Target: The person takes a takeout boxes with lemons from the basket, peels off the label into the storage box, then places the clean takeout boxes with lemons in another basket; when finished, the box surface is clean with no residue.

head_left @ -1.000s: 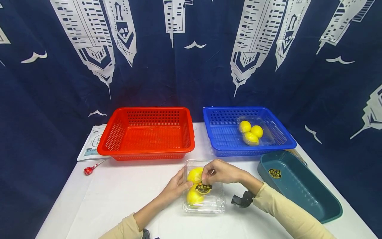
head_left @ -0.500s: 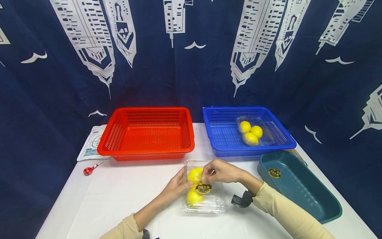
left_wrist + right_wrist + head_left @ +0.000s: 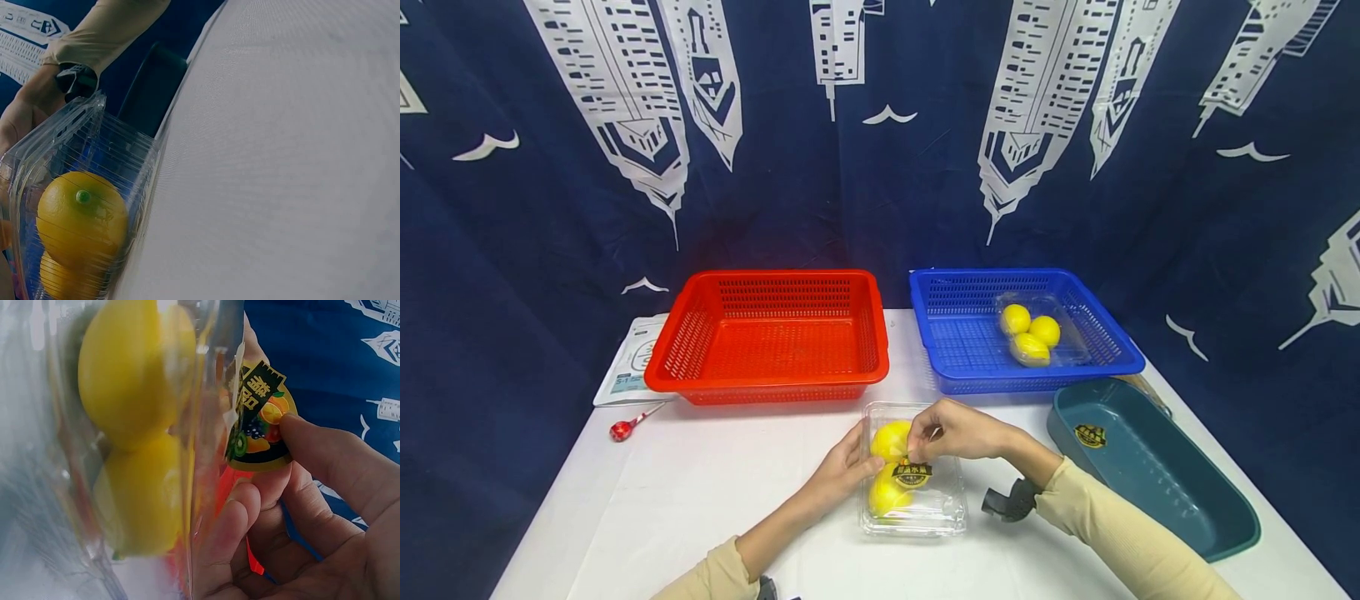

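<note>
A clear plastic fruit box [image 3: 938, 510] sits at the front middle of the table, with yellow lemons [image 3: 889, 495] inside. My left hand [image 3: 841, 468] grips its left side, thumb over the lid. With thumb and forefinger, my right hand [image 3: 953, 430] pinches the edge of a black and gold fruit sticker [image 3: 913, 475] on the lid. Seen from the right wrist, the sticker [image 3: 265, 422] stands bent away from the plastic, and the thumb [image 3: 312, 437] presses its outer edge. The left wrist view shows the ribbed box side close up, a lemon [image 3: 81, 219] behind it.
A red basket [image 3: 767, 383] stands at the back left. Right of it, a blue basket [image 3: 955, 379] bears another clear box with lemons [image 3: 1045, 331]. A teal tray [image 3: 1172, 475] with a similar sticker [image 3: 1091, 435] lies at right. A lollipop [image 3: 622, 430] and a pouch [image 3: 631, 367] are at left.
</note>
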### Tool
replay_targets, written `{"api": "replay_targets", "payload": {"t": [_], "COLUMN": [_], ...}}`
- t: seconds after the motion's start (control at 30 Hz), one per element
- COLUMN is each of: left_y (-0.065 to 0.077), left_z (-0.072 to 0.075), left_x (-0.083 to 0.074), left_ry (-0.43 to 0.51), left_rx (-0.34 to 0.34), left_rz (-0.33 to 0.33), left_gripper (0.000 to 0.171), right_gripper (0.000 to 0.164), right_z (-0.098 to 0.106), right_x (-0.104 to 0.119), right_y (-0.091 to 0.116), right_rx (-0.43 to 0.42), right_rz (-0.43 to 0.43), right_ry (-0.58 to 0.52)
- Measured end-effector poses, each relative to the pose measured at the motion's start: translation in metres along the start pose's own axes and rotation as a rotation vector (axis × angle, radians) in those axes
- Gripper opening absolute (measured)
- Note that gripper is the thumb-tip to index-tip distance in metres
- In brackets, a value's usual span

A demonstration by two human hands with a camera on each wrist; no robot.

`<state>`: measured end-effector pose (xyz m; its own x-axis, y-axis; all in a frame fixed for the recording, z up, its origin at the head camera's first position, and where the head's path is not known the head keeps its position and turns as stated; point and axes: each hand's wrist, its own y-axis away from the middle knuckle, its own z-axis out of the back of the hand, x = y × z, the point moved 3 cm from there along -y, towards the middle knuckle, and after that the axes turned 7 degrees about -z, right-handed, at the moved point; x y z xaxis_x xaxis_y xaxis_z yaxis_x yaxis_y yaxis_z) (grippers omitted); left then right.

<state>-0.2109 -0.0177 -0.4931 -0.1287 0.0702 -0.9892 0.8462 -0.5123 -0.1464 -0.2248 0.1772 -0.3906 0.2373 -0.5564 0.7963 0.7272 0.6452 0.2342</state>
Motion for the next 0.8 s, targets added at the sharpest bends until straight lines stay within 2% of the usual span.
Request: {"api": "replay_targets", "payload": {"t": [0.8], "left_y": [0.0001], "left_z": [0.0005], "left_x": [0.0009], "left_ry": [-0.012], "left_rx": [-0.002], "left_rz": [0.009], "left_gripper": [0.082], "right_gripper": [0.007], "right_z": [0.0005], "right_x": [-0.0012], "right_y": [0.0009], "right_rx": [-0.006], "right_rz": [-0.019], "right_ry": [-0.03]}}
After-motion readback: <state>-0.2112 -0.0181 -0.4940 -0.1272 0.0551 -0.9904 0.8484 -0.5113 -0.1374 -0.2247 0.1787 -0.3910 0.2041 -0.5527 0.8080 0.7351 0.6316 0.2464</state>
